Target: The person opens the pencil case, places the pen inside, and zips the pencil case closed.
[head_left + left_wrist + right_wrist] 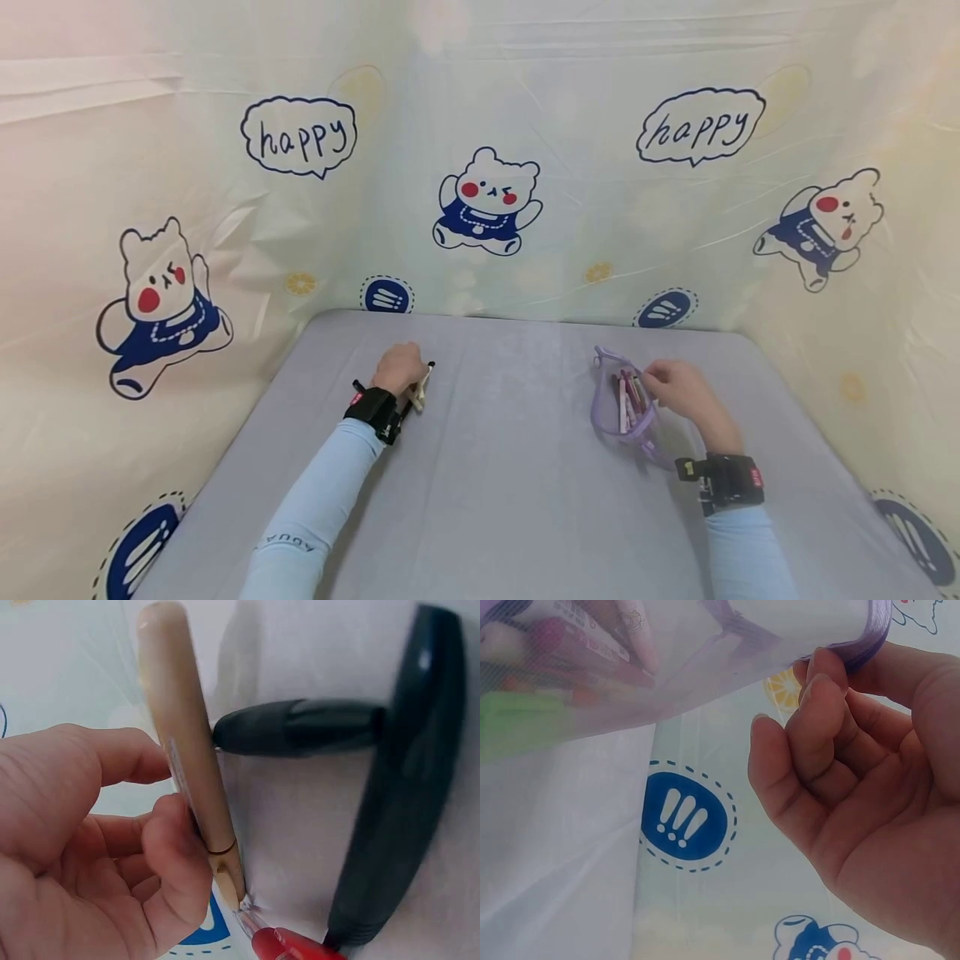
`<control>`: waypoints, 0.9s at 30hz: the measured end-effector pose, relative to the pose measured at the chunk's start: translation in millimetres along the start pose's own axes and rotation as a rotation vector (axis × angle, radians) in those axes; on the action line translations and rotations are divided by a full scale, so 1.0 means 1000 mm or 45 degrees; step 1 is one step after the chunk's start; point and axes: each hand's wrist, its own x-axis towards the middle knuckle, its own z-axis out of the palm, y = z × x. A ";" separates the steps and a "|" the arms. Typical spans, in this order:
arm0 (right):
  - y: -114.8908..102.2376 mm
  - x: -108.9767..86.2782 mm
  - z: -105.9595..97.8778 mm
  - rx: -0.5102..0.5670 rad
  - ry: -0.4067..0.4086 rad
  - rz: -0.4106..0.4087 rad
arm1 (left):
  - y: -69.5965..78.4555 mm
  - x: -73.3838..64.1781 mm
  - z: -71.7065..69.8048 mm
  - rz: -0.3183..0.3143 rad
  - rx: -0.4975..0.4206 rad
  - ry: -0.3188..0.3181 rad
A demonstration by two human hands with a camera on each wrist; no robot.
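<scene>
On the left side of the table my left hand has its thumb and fingertips at a tan capped pen, pinching it at the side. A black marker and a shorter black pen lie beside it, with a red-ended pen below in the left wrist view. My right hand pinches the rim of a purple see-through pencil pouch. The pouch's mouth gapes, showing several pens inside. Through its mesh wall a green item shows in the right wrist view.
Both hands work over a grey cloth-covered table. A printed curtain with bear figures stands round its back and sides. The table's back edge runs just beyond the hands.
</scene>
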 end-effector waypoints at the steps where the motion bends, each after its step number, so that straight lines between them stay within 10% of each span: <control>1: 0.000 0.000 0.000 0.002 0.000 0.000 | -0.001 0.001 -0.001 -0.002 -0.012 -0.004; 14: -0.003 -0.001 0.000 -0.013 -0.006 0.009 | 0.000 -0.007 -0.010 0.052 -0.180 -0.042; 27: 0.000 -0.001 0.001 0.022 0.001 -0.005 | 0.039 -0.006 -0.003 0.188 -0.415 -0.198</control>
